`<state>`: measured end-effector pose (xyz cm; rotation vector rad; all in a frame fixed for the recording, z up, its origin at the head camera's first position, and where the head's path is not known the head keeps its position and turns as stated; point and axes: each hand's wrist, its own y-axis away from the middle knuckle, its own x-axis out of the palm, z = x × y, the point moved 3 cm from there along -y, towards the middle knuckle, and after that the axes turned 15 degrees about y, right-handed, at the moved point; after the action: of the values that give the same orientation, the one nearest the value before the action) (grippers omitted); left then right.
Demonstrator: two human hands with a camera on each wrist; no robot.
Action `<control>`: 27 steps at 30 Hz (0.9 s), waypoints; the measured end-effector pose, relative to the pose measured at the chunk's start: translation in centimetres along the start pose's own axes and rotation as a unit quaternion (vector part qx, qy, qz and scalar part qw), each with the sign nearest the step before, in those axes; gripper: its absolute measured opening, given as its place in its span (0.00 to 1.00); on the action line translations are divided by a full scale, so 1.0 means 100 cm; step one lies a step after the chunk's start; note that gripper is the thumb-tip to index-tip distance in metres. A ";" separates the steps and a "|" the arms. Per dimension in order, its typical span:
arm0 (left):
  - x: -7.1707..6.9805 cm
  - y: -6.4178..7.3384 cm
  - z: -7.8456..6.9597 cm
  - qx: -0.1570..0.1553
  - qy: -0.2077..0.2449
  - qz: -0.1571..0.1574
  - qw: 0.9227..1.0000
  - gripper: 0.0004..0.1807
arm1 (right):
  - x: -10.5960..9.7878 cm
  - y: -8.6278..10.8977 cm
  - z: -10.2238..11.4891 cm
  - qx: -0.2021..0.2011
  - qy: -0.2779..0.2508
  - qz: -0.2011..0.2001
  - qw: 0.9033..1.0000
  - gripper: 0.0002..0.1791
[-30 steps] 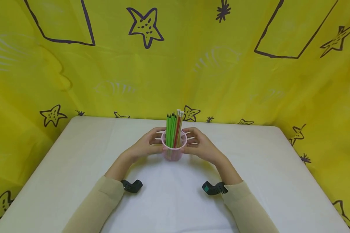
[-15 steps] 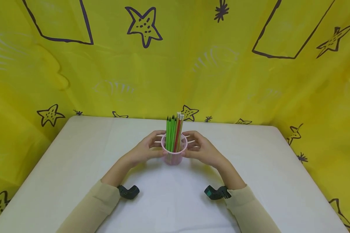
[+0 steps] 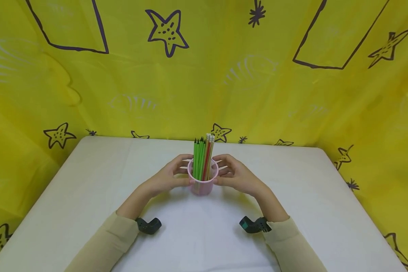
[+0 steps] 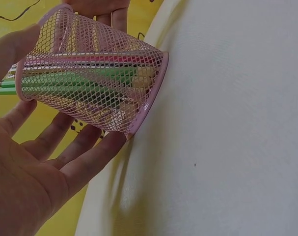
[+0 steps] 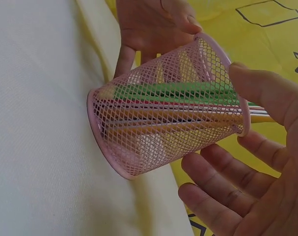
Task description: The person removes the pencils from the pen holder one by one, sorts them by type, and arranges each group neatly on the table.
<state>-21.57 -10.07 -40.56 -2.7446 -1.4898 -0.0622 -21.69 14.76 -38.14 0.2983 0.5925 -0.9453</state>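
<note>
While two hands curl round one mesh cup, at least four green pencils stand inside.

Smooth-rimmed mesh cup, smooth wood-look pencils, matt cloth-like tabletop, creased backdrop with faint sheen, matt cloth sleeves

We log left hand and right hand holding a pink cup from opposite sides; green pencils inside, points up; yellow backdrop behind.
</note>
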 end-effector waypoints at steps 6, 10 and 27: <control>0.001 -0.001 0.000 0.001 -0.001 0.003 1.000 0.42 | -0.001 0.001 -0.001 0.004 0.010 -0.020 1.000 0.34; 0.002 0.000 -0.001 -0.002 -0.003 0.003 1.000 0.42 | 0.003 -0.001 -0.003 -0.005 0.007 -0.041 0.999 0.35; 0.002 -0.001 0.001 0.006 0.001 0.005 1.000 0.41 | 0.012 -0.007 -0.007 -0.011 -0.074 -0.053 0.996 0.27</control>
<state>-21.56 -9.80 -40.61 -2.7411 -1.4707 -0.0558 -21.93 13.91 -39.43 0.1762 0.4852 -1.0534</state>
